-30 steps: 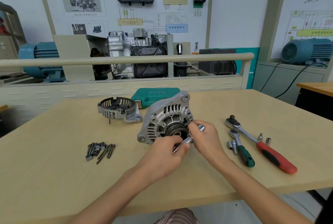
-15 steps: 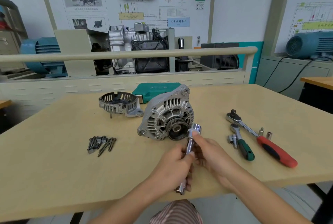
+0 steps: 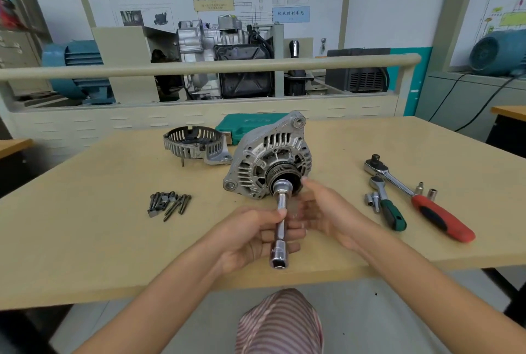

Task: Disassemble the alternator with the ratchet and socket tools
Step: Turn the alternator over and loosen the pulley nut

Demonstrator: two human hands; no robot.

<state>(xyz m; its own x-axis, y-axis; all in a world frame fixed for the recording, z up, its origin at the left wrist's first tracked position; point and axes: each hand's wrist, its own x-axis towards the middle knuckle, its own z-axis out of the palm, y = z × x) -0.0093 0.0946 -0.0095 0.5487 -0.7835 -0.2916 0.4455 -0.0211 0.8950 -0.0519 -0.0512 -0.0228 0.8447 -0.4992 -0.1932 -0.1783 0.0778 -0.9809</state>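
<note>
The silver alternator (image 3: 264, 160) lies on the wooden table (image 3: 85, 240) with its pulley facing me. A chrome extension bar with a socket (image 3: 280, 220) points at the pulley centre, its socket end right at the pulley. My left hand (image 3: 250, 237) grips the bar's shaft from the left. My right hand (image 3: 321, 211) hovers beside the bar with fingers spread, blurred, near the pulley's right edge. A red-handled ratchet (image 3: 421, 200) and a green-handled ratchet (image 3: 387, 205) lie to the right.
A removed rear cover (image 3: 196, 144) sits behind the alternator on the left, next to a green tool case (image 3: 244, 124). Several dark bolts (image 3: 168, 203) lie at the left. Loose sockets (image 3: 427, 190) rest by the ratchets. A rail and engine display stand behind the table.
The extension bar has swung so its socket end now meets the pulley centre. My right hand has let go of the socket end and opened beside it.
</note>
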